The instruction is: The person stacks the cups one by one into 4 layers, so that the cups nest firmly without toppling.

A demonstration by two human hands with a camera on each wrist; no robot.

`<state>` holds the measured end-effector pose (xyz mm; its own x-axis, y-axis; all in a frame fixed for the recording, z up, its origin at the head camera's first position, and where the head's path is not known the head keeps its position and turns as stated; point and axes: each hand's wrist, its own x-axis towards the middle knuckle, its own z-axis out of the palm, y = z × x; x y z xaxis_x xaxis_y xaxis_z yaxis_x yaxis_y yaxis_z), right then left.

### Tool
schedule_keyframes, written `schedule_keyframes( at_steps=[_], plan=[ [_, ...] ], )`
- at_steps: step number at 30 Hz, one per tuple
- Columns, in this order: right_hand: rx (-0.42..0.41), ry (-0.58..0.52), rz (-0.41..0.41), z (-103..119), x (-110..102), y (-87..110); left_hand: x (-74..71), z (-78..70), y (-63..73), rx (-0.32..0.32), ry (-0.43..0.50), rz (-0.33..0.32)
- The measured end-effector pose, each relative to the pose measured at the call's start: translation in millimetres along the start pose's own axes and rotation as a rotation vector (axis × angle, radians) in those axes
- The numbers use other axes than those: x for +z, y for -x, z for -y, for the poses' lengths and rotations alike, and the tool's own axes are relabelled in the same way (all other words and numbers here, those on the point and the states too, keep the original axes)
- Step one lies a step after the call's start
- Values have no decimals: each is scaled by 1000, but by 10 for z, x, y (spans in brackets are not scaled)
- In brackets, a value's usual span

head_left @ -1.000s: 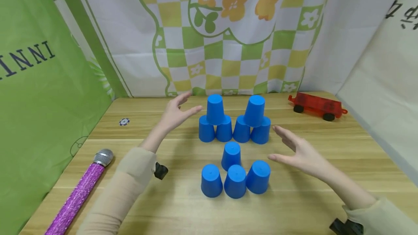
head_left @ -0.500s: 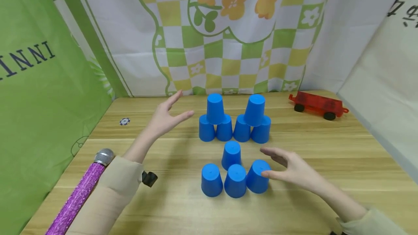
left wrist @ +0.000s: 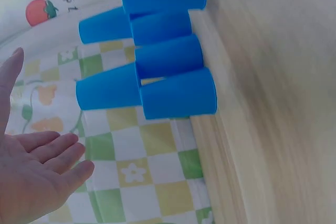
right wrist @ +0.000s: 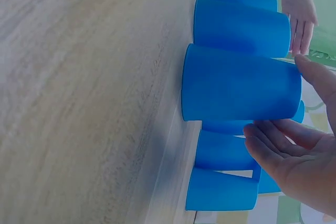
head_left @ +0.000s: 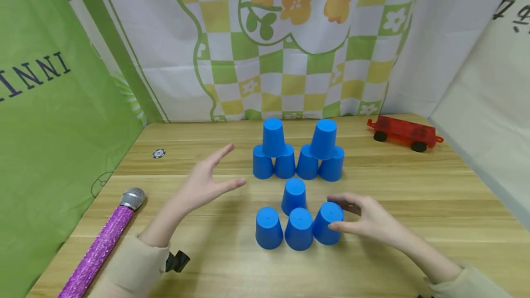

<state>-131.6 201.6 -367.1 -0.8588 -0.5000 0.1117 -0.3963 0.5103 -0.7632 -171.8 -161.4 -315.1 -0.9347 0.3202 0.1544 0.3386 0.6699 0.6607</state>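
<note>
In the head view, upside-down blue cups stand on the wooden table. My right hand (head_left: 366, 217) is around the right cup (head_left: 328, 224) of the front row, thumb on its near side and fingers curled behind it; the right wrist view shows the thumb at the cup's upper end. Beside it stand a middle cup (head_left: 299, 230) and a left cup (head_left: 269, 229). A single cup (head_left: 294, 197) sits behind them. Farther back are two small pyramids, each with one cup (head_left: 273, 138) atop two others. My left hand (head_left: 203, 185) hovers left of the cups, fingers spread, holding nothing.
A purple glitter microphone (head_left: 101, 247) lies along the table's left side. A small poker chip (head_left: 159, 153) is at the back left, and a red toy wagon (head_left: 403, 132) stands at the back right. Printed cloth (head_left: 232, 72) hangs behind the table (head_left: 223, 261).
My right hand has moved from beside the back pyramids down and leftward to the right front cup, closing around it. My left hand has drawn back left and toward me. The cups have stayed put.
</note>
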Motion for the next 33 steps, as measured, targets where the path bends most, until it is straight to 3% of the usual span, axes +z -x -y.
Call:
schedule_keyframes(
  at_steps=[4, 9, 15, 23, 33],
  plan=[
    [-9, 21, -8, -4, 16, -6, 59, -49, 160, -2, 14, 0],
    [-26, 32, -7, -7, 30, -14, 122, -102, 320, 41, 20, -22],
    [-34, 43, -17, -1, 37, -12, 259, -152, 448, 37, 24, 11],
    [-29, 73, -80, 36, 22, -5, 520, -197, 490, -43, 89, 42],
    [-34, 105, -159, 87, -116, 6, 741, -191, 480, -8, 119, 119]
  ],
)
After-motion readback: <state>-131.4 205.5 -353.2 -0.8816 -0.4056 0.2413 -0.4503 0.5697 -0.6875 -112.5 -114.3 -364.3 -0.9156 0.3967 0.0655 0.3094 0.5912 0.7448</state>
